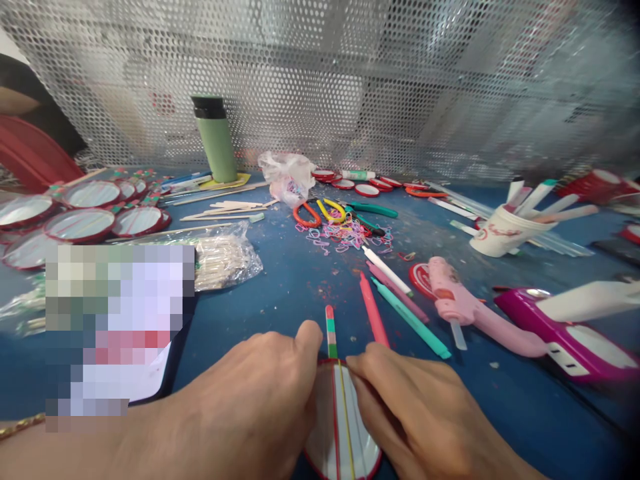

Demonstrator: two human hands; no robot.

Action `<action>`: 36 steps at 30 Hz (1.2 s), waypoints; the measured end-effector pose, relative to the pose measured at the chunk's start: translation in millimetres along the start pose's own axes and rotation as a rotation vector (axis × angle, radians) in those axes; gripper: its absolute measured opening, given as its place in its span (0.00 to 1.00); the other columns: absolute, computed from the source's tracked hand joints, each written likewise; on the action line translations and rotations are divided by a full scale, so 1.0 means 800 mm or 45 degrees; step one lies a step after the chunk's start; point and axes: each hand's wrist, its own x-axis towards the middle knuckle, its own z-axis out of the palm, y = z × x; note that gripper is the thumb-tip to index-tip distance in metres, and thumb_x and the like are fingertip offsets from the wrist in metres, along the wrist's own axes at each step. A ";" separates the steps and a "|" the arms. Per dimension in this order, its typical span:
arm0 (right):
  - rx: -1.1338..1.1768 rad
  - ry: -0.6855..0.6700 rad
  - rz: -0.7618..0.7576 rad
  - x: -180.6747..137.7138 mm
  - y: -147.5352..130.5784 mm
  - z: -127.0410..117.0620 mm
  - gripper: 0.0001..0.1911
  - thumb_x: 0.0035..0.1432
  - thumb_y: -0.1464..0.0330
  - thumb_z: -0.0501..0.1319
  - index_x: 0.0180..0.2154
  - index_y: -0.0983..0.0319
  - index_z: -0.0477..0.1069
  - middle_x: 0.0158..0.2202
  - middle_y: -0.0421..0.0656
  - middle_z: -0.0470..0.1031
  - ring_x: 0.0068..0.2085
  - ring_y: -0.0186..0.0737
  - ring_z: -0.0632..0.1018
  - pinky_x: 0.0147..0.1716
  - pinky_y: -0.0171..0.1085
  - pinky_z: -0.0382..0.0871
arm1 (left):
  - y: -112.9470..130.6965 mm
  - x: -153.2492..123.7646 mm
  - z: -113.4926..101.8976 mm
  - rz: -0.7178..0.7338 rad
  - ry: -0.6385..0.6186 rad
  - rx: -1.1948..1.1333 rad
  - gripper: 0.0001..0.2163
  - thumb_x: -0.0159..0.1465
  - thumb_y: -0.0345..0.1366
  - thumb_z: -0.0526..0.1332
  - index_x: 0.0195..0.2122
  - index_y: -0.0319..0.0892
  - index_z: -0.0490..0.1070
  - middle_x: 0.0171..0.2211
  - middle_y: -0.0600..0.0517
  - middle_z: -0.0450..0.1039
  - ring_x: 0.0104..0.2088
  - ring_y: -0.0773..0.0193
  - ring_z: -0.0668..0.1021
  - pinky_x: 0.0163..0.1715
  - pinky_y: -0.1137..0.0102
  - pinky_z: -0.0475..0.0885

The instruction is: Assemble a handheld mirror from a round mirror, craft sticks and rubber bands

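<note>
A small round disc (367,445) with a red rim and a pale face lies between my hands at the bottom centre. A striped stick (331,333) in pink, teal and green juts from its far edge. One red and one yellow elastic band (345,393) run lengthwise over the face. My left hand (265,400) is closed at the disc's left edge, thumb up. My right hand (415,410) is closed too, its fingertips pinching at the upper right rim by the yellow band. The fingers partly hide the disc's sides.
Markers (373,310), a pink glue gun (450,300) and a purple device (575,333) lie to the right. A paper cup (493,233) holds pens. Ahead are coloured elastic bands (345,233) and pliers (373,209). A phone (145,333), bagged sticks (227,260) and finished-looking discs (80,225) sit left.
</note>
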 end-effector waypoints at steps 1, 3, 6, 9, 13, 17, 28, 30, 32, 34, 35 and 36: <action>0.009 -0.010 -0.004 0.000 0.001 0.001 0.18 0.65 0.77 0.48 0.25 0.61 0.66 0.23 0.40 0.69 0.23 0.33 0.72 0.25 0.31 0.67 | -0.001 0.002 -0.001 0.016 -0.018 0.000 0.17 0.53 0.26 0.57 0.45 0.40 0.64 0.28 0.51 0.73 0.25 0.64 0.73 0.29 0.71 0.68; 0.036 -0.035 -0.025 0.000 0.003 0.001 0.17 0.65 0.77 0.48 0.26 0.61 0.66 0.23 0.40 0.69 0.23 0.33 0.72 0.25 0.31 0.67 | -0.004 0.006 -0.004 0.056 -0.063 0.011 0.17 0.53 0.27 0.58 0.46 0.39 0.65 0.28 0.51 0.73 0.24 0.63 0.73 0.29 0.70 0.68; 0.092 -0.091 -0.055 -0.002 0.006 0.002 0.16 0.64 0.78 0.48 0.28 0.61 0.67 0.24 0.41 0.70 0.24 0.33 0.72 0.25 0.31 0.66 | -0.006 0.008 -0.004 0.106 -0.102 0.063 0.19 0.52 0.28 0.58 0.47 0.39 0.65 0.30 0.50 0.74 0.25 0.63 0.73 0.29 0.69 0.68; 0.149 -0.132 -0.066 -0.005 0.009 0.004 0.15 0.63 0.80 0.48 0.29 0.61 0.67 0.26 0.41 0.70 0.24 0.34 0.71 0.24 0.33 0.66 | -0.006 0.004 -0.002 0.118 -0.063 0.074 0.18 0.54 0.28 0.57 0.47 0.39 0.64 0.30 0.51 0.73 0.26 0.63 0.73 0.31 0.70 0.69; 0.154 -0.131 -0.067 -0.007 0.012 0.009 0.15 0.62 0.81 0.48 0.29 0.62 0.68 0.26 0.41 0.69 0.24 0.35 0.71 0.24 0.34 0.66 | -0.003 -0.005 0.003 0.147 0.044 0.174 0.14 0.57 0.27 0.55 0.45 0.39 0.65 0.29 0.51 0.72 0.28 0.63 0.73 0.34 0.70 0.69; 0.118 -0.117 -0.045 -0.004 0.012 0.010 0.15 0.62 0.81 0.49 0.28 0.61 0.67 0.26 0.41 0.69 0.25 0.35 0.71 0.24 0.35 0.65 | 0.002 -0.009 0.003 0.154 0.055 0.194 0.13 0.57 0.25 0.55 0.44 0.39 0.68 0.29 0.50 0.72 0.30 0.63 0.73 0.36 0.69 0.69; 0.097 -0.051 -0.066 -0.002 0.006 0.005 0.15 0.63 0.80 0.48 0.31 0.61 0.68 0.25 0.40 0.70 0.25 0.34 0.72 0.26 0.32 0.67 | -0.002 -0.017 0.001 0.399 -0.010 0.483 0.07 0.54 0.23 0.60 0.23 0.40 0.70 0.21 0.50 0.64 0.37 0.53 0.72 0.34 0.64 0.67; 0.074 -0.053 -0.068 -0.001 0.005 0.004 0.15 0.63 0.80 0.48 0.30 0.61 0.67 0.24 0.40 0.69 0.24 0.33 0.72 0.25 0.32 0.66 | -0.003 -0.015 0.002 0.379 -0.004 0.443 0.07 0.54 0.23 0.61 0.24 0.41 0.69 0.20 0.51 0.62 0.37 0.54 0.71 0.35 0.64 0.66; 0.054 -0.058 -0.067 0.000 0.004 0.002 0.15 0.64 0.79 0.48 0.29 0.61 0.67 0.24 0.40 0.69 0.24 0.33 0.72 0.25 0.31 0.66 | -0.004 -0.014 0.000 0.313 0.025 0.368 0.06 0.56 0.24 0.60 0.26 0.41 0.70 0.21 0.52 0.62 0.34 0.57 0.71 0.35 0.65 0.66; 0.048 -0.068 -0.061 -0.001 0.003 0.001 0.16 0.64 0.79 0.47 0.28 0.61 0.66 0.24 0.40 0.70 0.24 0.33 0.73 0.25 0.31 0.66 | -0.003 -0.015 -0.003 0.264 0.045 0.308 0.05 0.57 0.24 0.58 0.29 0.41 0.70 0.22 0.52 0.63 0.32 0.60 0.70 0.35 0.65 0.67; 0.051 -0.075 -0.058 -0.001 0.003 0.001 0.16 0.64 0.79 0.47 0.28 0.61 0.66 0.25 0.40 0.70 0.24 0.33 0.73 0.25 0.31 0.66 | -0.002 -0.015 -0.005 0.259 0.048 0.293 0.06 0.58 0.24 0.58 0.29 0.41 0.70 0.22 0.52 0.63 0.32 0.60 0.70 0.36 0.66 0.67; 0.059 -0.083 -0.053 -0.002 0.004 0.001 0.16 0.64 0.79 0.47 0.28 0.61 0.66 0.25 0.40 0.70 0.24 0.33 0.73 0.25 0.31 0.67 | -0.002 -0.016 -0.006 0.271 0.046 0.286 0.06 0.58 0.24 0.57 0.30 0.42 0.70 0.22 0.52 0.63 0.32 0.60 0.70 0.36 0.66 0.67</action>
